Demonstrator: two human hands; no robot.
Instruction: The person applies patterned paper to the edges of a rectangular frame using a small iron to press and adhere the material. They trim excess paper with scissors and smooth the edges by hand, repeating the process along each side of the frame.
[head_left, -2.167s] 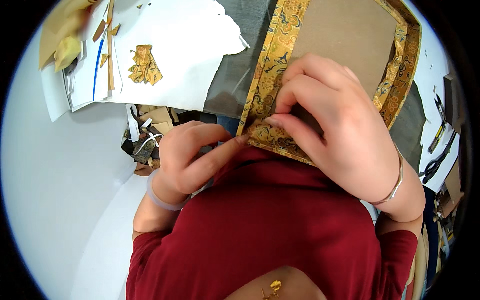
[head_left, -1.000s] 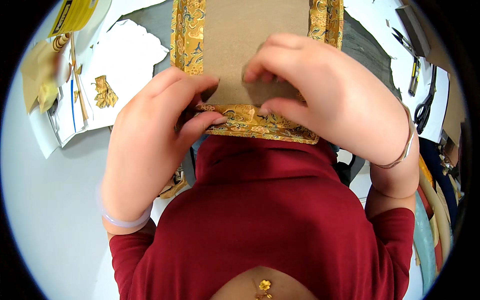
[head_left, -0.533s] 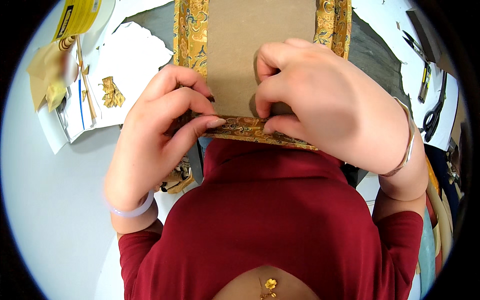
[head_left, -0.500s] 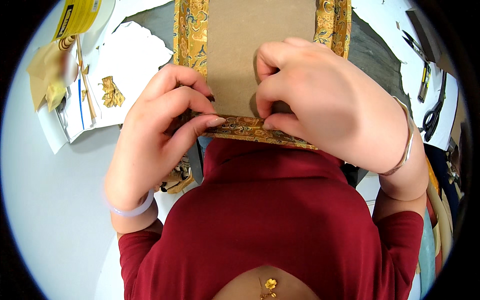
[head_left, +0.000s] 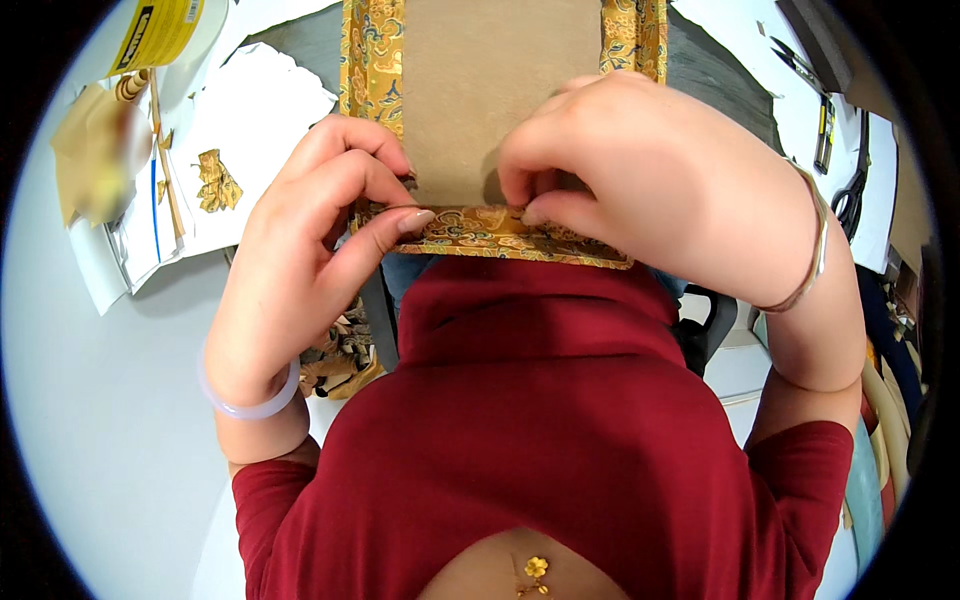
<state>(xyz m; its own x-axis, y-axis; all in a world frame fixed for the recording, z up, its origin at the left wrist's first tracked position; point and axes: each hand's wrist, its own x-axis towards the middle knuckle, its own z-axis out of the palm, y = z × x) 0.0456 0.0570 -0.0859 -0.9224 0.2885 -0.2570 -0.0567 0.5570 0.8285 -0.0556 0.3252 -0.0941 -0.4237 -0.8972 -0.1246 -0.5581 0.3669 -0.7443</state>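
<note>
In front of me lies a brown board [head_left: 495,100], bordered with gold brocade fabric [head_left: 465,232] patterned in blue and red. Its near border runs close to my waist. My left hand [head_left: 330,205] pinches the inner edge of that border near the left corner, thumb below and fingertips above. Farther right, my right hand [head_left: 660,190] is closed with its thumb and curled index finger at the same edge. Its other fingers are tucked under and partly hidden. The right end of the near border lies partly behind this hand.
On the left stand a white tub with a yellow label [head_left: 160,35] and white paper holding a crumpled brocade scrap [head_left: 215,183]. To the right lie a utility knife [head_left: 824,135], black-handled scissors [head_left: 850,195] and a pointed tool [head_left: 792,62]. Dark grey sheeting [head_left: 725,80] extends beneath the board.
The board and both hands sit slightly farther left and up in the picture. More of the near brocade border shows. Both hands keep their pinch along its edge.
</note>
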